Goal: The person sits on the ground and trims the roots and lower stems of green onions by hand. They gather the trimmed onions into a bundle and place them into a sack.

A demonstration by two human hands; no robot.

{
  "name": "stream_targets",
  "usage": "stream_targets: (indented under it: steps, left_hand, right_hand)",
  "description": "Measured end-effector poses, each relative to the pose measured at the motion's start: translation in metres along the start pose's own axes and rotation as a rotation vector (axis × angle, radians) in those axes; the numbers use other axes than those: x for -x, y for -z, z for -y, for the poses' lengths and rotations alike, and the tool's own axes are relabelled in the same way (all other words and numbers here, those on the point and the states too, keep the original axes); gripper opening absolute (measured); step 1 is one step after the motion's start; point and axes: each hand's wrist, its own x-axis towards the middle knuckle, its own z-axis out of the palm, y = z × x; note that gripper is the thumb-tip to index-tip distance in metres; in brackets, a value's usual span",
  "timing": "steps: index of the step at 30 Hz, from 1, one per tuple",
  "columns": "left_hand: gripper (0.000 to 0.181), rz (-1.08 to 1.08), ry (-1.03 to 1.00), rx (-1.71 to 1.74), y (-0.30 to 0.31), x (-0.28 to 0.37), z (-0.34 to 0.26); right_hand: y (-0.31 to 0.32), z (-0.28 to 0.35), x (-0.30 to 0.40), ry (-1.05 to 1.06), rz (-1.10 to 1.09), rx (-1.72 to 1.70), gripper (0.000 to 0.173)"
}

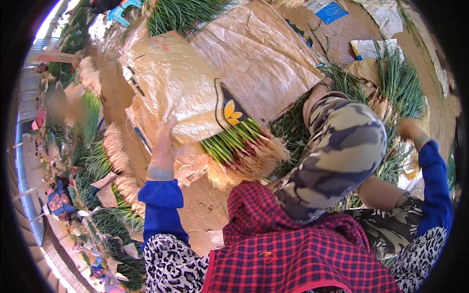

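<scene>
A bundle of spring onions (238,144) lies before me, its reddish bulbs and pale roots pointing towards my lap. Over its green leaves is spread a woven plastic sack (172,84) printed with a yellow leaf design. My left hand (163,143) touches the sack's near left edge; whether its fingers grip the material is unclear. Out to the right, my right hand (410,130) is blurred beside a heap of loose spring onions (401,86). I cannot make out its fingers or anything in them.
A second plastic sheet (253,55) lies beyond the sack, near my bare foot (322,88). My bent knee (344,135) rises between the bundle and the right-hand heap. Rows of root-ended bundles (121,168) line the left side. Another person (60,201) is farther left.
</scene>
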Motion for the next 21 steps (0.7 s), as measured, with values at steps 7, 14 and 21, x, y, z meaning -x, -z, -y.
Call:
stream_targets:
  steps: [7,14,21]
  left_hand:
    - [0.051,-0.057,-0.294,-0.047,0.08,0.006,0.001]
    - [0.043,-0.018,-0.411,0.13,0.116,0.029,0.02]
    - [0.038,-0.034,-0.322,0.23,0.163,-0.033,0.084]
  right_hand:
    - [-0.134,0.084,0.062,-0.454,0.339,-0.745,0.073]
    - [-0.211,0.039,0.01,-0.573,-0.15,-0.333,0.042]
    - [-0.159,-0.016,0.037,-0.62,-0.371,-0.295,0.038]
